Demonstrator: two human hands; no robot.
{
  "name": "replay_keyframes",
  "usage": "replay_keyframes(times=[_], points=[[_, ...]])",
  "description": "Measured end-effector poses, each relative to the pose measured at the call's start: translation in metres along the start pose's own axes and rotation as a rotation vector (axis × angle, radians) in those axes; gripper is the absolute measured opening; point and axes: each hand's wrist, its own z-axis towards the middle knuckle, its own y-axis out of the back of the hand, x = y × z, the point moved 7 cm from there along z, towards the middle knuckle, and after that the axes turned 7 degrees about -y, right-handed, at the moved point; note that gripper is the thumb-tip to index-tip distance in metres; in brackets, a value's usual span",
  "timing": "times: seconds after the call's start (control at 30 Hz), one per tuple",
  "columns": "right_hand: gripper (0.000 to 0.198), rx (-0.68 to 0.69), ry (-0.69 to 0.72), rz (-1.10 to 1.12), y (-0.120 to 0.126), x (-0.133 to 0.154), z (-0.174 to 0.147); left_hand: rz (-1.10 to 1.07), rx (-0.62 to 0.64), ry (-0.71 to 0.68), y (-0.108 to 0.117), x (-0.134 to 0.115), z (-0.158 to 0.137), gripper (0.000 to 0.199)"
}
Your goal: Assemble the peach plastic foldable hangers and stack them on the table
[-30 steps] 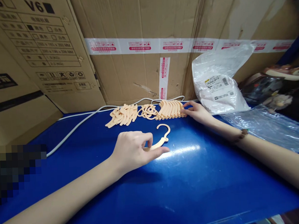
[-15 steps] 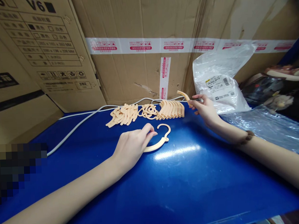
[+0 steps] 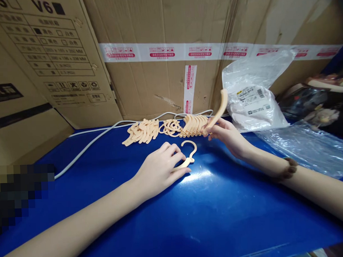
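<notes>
My left hand (image 3: 158, 168) is closed round the arm of a partly built, beige plastic hanger (image 3: 189, 160), thumb on the near side and fingers on the far side. Its hook curls up past my fingertips, while the rest of that arm is hidden under the hand. Farther right, my right hand (image 3: 228, 136) pinches a loose curved hanger arm (image 3: 221, 106) by its lower end, with the other end tilted up. Just behind that hand lies a neat row of hanger arms (image 3: 194, 124). A heap of hooks (image 3: 170, 126) and another pile of hanger arms (image 3: 143, 130) sit left of it.
Cardboard boxes (image 3: 156, 24) wall off the back and left of the blue table (image 3: 191, 225). A white cable (image 3: 85, 154) runs along the back edge. At the right are a white plastic bag (image 3: 257, 106) and a flat clear plastic sheet (image 3: 315, 146).
My right hand has moved slightly left and nearer, turning the loose hanger arm more upright. My left hand has shifted right along the hanger and taken hold closer to the hook.
</notes>
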Motion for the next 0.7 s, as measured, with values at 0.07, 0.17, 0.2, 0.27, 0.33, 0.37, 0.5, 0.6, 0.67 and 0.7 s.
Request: replay_keyframes(times=[0.07,0.17,0.2,0.27,0.33,0.37,0.5,0.6,0.67,0.7], points=[[0.02,-0.005,-0.001,-0.001,0.0,0.0,-0.001,-0.041,0.014,0.011,-0.002,0.001,-0.001,0.02],[0.021,0.001,0.024,0.014,0.001,0.003,-0.001,-0.094,0.005,0.046,-0.003,0.005,-0.002,0.014],[0.021,0.003,0.031,0.016,0.001,0.004,-0.001,-0.106,-0.007,0.064,-0.003,0.007,-0.003,0.013],[0.02,0.004,0.047,0.011,0.001,0.005,-0.002,-0.132,-0.039,0.105,-0.003,0.011,-0.004,0.011],[0.019,0.008,0.069,-0.01,0.0,0.007,-0.003,-0.172,-0.091,0.134,-0.001,0.014,-0.006,0.011],[0.018,0.014,0.085,-0.026,-0.002,0.008,-0.004,-0.193,-0.118,0.143,-0.001,0.015,-0.007,0.011],[0.011,0.057,0.141,-0.093,-0.008,0.01,-0.007,-0.248,-0.16,0.184,0.0,0.02,-0.009,0.011],[0.016,0.11,0.157,-0.146,-0.013,0.01,-0.01,-0.248,-0.165,0.208,0.0,0.021,-0.01,0.011],[0.021,0.158,0.155,-0.194,-0.018,0.01,-0.012,-0.239,-0.199,0.211,0.003,0.021,-0.01,0.01],[0.023,0.18,0.158,-0.224,-0.019,0.009,-0.014,-0.233,-0.219,0.21,0.005,0.021,-0.01,0.01]])
